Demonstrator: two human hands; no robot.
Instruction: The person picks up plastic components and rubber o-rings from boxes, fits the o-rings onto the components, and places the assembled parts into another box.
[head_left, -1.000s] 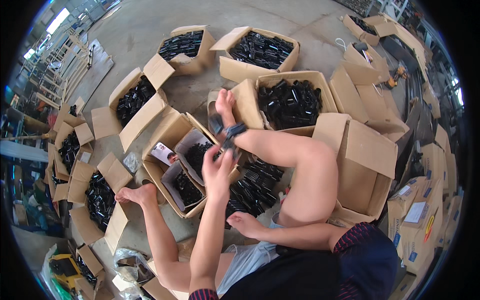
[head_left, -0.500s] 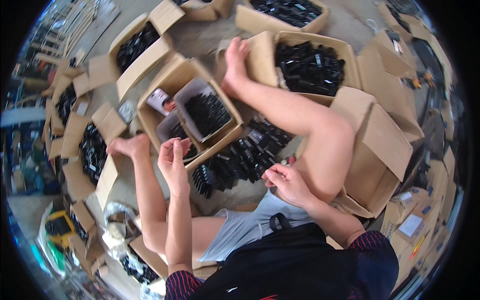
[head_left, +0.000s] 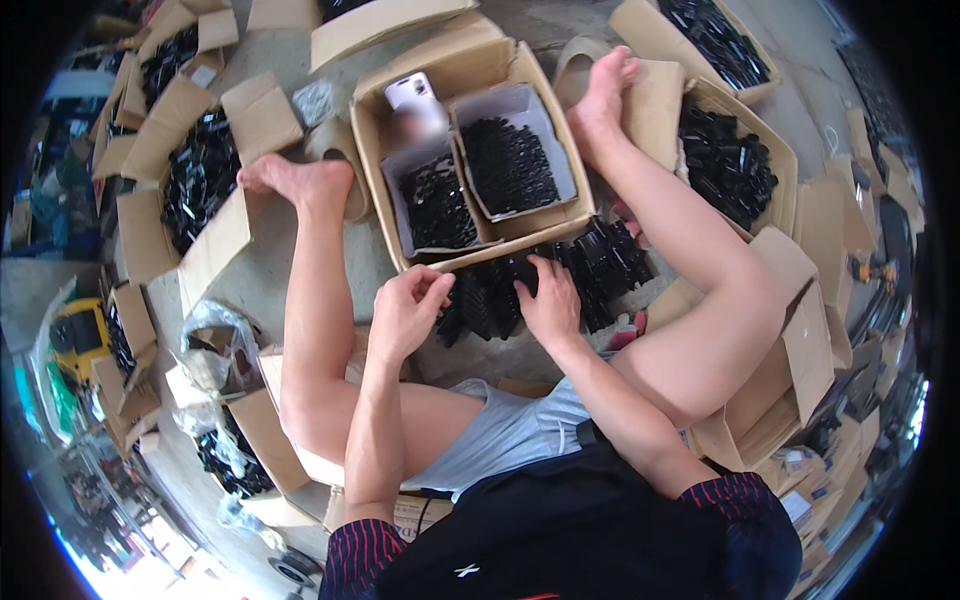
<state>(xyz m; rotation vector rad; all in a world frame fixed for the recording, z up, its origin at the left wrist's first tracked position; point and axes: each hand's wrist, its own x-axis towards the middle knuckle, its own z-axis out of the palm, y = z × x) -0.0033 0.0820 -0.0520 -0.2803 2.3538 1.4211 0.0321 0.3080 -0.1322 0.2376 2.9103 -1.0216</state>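
Note:
I sit on the floor with bare legs spread around a heap of small black parts [head_left: 590,270]. My left hand [head_left: 405,310] hovers at the heap's left end, fingers curled, and what it holds is hidden. My right hand [head_left: 550,300] rests palm down on the middle of the heap, fingers spread over the parts. Just beyond the heap stands a brown cardboard box [head_left: 380,120] holding two white inner trays [head_left: 565,165] filled with black parts.
More open cardboard boxes of black parts stand around: one at far right [head_left: 725,150], several at left [head_left: 200,180]. My feet lie beside the central box, left foot [head_left: 295,180], right foot [head_left: 605,90]. A plastic bag [head_left: 215,345] lies at left. Stacked cartons line the right edge.
The view has tipped down toward my lap. Both hands came down from the box to the loose heap; the right hand moved forward onto it.

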